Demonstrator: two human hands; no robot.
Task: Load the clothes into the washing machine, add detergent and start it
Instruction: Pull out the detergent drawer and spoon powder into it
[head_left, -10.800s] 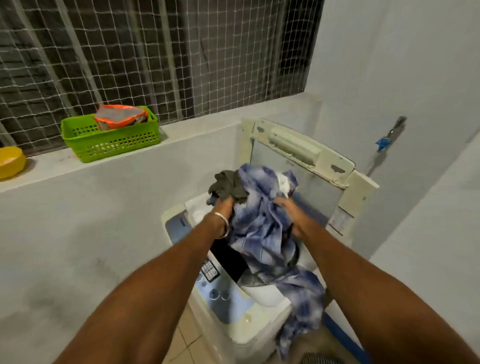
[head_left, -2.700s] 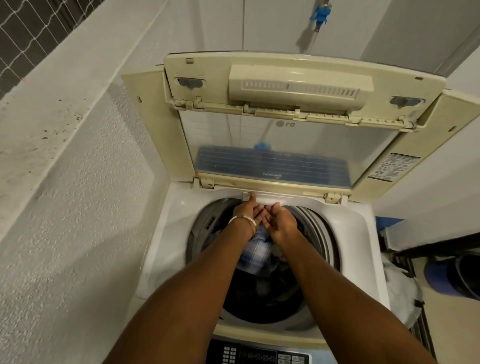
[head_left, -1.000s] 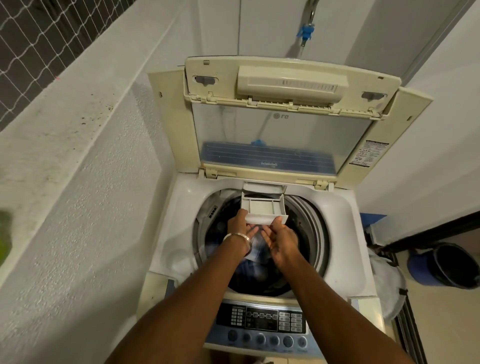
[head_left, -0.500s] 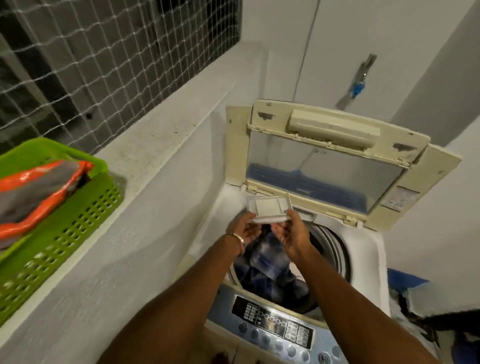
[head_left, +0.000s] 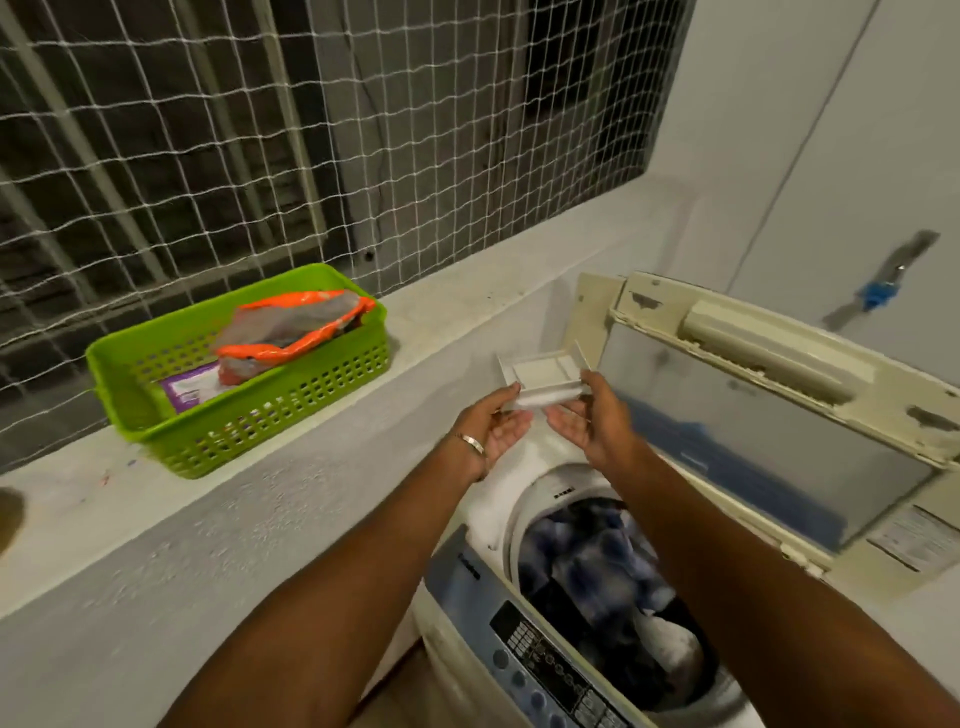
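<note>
Above the open washing machine (head_left: 467, 582), a shallow white detergent drawer (head_left: 543, 375).

The washing machine (head_left: 597, 597) stands right of and below the ledge (head_left: 311, 467). Clothes (head_left: 587, 561) lie in its drum; its lid (head_left: 769, 395) stands raised behind. Above its left rear, two hands hold a detergent drawer (head_left: 543, 375). On the ledge, a basket (head_left: 244, 410) holds what may be a detergent pouch (head_left: 291, 332).
</note>
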